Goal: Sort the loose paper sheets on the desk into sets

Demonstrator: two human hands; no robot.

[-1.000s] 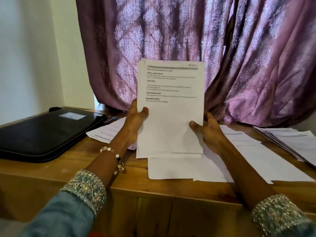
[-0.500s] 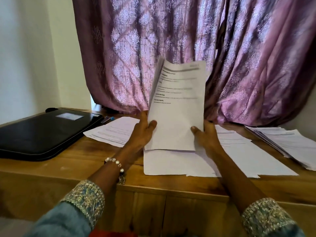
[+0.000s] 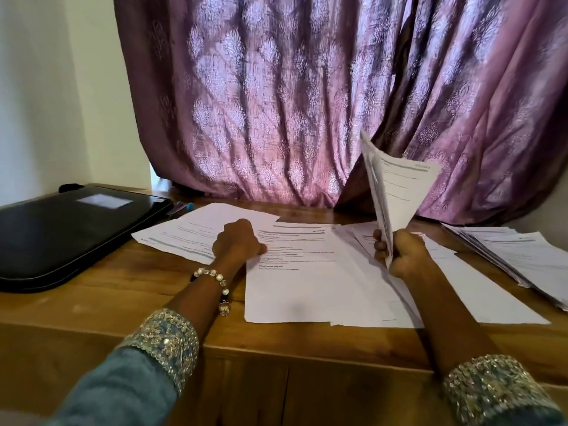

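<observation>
Right hand [image 3: 402,256] fingers clamp sheaf [image 3: 396,192] upright, likely freeing left hand [image 3: 238,244], whose curled fingers rest on printed sheet [image 3: 295,272] on worktop [image 3: 123,290]; grip unclear.

Your held bundle of sheets [image 3: 396,192] stands upright at right, fanned and bent, printed. Flat before you lies a printed sheet [image 3: 295,272] atop overlapping loose pages [image 3: 491,290]. Another sheet [image 3: 190,232] sits far left; a splayed stack [image 3: 516,256] rests far right.
</observation>
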